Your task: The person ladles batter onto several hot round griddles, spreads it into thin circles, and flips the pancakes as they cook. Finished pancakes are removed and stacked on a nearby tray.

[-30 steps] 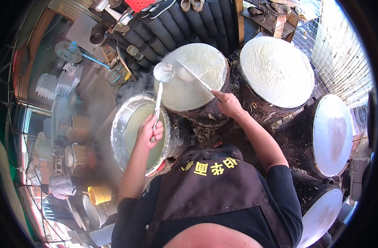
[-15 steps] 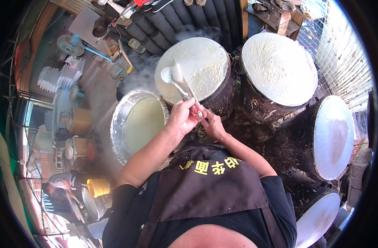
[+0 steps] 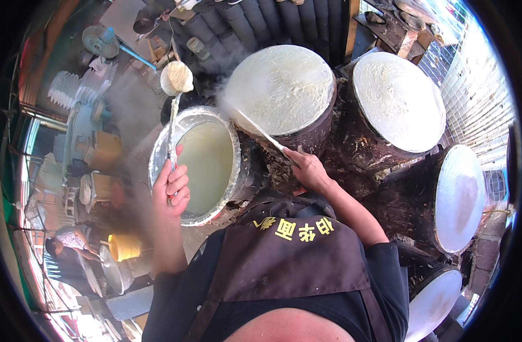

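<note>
My left hand [image 3: 171,189] is closed round the batter-coated handle of a ladle [image 3: 174,122], beside the left rim of a metal pot. Pale batter heaps over the edge of the ladle's bowl, held up beyond the pot. The metal pot [image 3: 236,157] holds thin, pale yellowish liquid. In my right hand [image 3: 308,170] is a long, thin, flat scraper [image 3: 254,125], seen nearly edge-on. Its far end reaches the left edge of the steaming middle griddle [image 3: 284,91], which is coated with pale batter; whether it touches cannot be told.
A second coated griddle [image 3: 398,102] tops a dark drum to the right. Two bare round griddles [image 3: 458,199] follow down the right side. Stacked black cylinders [image 3: 272,25] stand behind. At the lower left, another person [image 3: 73,239] bends near a yellow bucket [image 3: 124,247].
My left hand has swung left with the ladle, from over the middle griddle to beside the pot. My hands have parted. The scraper has tilted down to the griddle's left edge.
</note>
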`<state>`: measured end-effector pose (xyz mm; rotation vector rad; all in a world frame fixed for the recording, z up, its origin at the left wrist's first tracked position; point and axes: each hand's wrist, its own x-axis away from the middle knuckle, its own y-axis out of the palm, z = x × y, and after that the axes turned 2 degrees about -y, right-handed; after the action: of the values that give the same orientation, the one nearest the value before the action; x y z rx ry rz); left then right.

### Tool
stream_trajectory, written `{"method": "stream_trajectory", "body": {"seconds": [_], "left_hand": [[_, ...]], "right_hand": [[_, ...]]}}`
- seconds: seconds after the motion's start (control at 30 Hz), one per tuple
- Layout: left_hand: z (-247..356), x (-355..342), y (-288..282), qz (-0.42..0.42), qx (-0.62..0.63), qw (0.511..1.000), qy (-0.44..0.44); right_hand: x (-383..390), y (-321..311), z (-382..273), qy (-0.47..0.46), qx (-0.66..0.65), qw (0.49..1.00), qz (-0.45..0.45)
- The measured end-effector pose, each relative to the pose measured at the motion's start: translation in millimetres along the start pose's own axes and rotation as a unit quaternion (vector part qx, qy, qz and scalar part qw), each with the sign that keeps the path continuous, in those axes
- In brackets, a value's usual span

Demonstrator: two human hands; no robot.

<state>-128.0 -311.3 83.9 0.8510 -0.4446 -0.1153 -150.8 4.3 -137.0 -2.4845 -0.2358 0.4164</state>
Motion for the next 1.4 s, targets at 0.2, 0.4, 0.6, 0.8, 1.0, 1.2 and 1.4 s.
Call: {"method": "stream_trajectory", "body": {"seconds": [0.2, 0.4, 0.6, 0.8, 1.0, 1.2, 1.4], "left_hand": [[-4, 28, -119, 0.274, -0.299, 0.913, 0.032], [-39, 42, -264, 0.287, -0.496, 0.801, -0.171], [-43, 20, -330, 0.28, -0.661, 0.682, -0.139], [-12, 69, -376, 0.097, -0.729, 0.666, -0.126], [-12, 71, -397, 0.034, -0.734, 0.665, -0.136], [26, 6, -382, 0.02, -0.847, 0.531, -0.024], [3, -10, -362, 0.043, -0.641, 0.714, -0.277]], "right_hand": [[17, -109, -99, 0.209, -0.282, 0.898, 0.267], [61, -180, -221, -0.118, -0.035, 0.718, 0.685], [48, -99, -272, -0.323, 0.014, 0.872, 0.367], [24, -32, -299, -0.348, -0.024, 0.919, 0.186], [16, 0, -355, -0.371, -0.056, 0.924, 0.066], [7, 31, -384, -0.411, -0.102, 0.906, -0.02], [31, 16, -383, -0.369, -0.094, 0.925, 0.015]]}}
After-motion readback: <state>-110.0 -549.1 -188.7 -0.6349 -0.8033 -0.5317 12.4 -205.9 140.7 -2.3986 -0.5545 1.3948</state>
